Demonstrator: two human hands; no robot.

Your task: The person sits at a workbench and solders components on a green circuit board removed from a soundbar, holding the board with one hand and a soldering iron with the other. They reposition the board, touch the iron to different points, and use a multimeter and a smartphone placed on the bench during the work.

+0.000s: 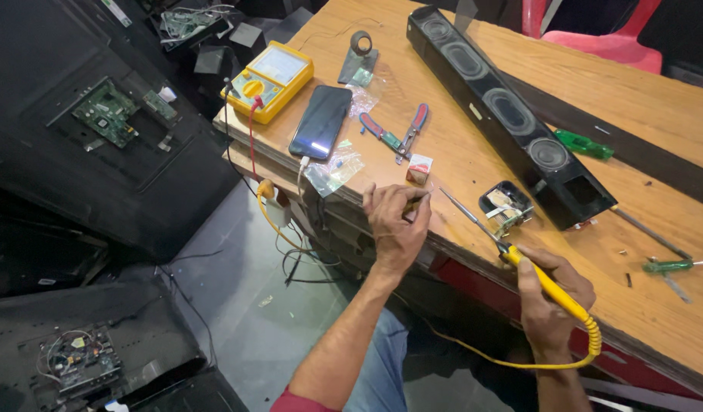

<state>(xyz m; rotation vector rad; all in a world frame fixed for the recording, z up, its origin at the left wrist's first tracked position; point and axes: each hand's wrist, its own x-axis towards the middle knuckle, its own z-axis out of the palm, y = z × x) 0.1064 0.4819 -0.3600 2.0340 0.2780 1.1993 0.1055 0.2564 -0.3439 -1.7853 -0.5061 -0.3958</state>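
Note:
My right hand grips a yellow-handled soldering iron, its thin metal tip pointing up-left over the wooden table, near a small black part with wires. My left hand rests at the table's front edge, fingers curled around something small and thin that I cannot make out. A small white and red box lies just beyond that hand.
A long black speaker bar crosses the table. Red-handled pliers, a black phone, a yellow multimeter, plastic bags and a green screwdriver lie around. Opened black screens with circuit boards stand on the floor at left.

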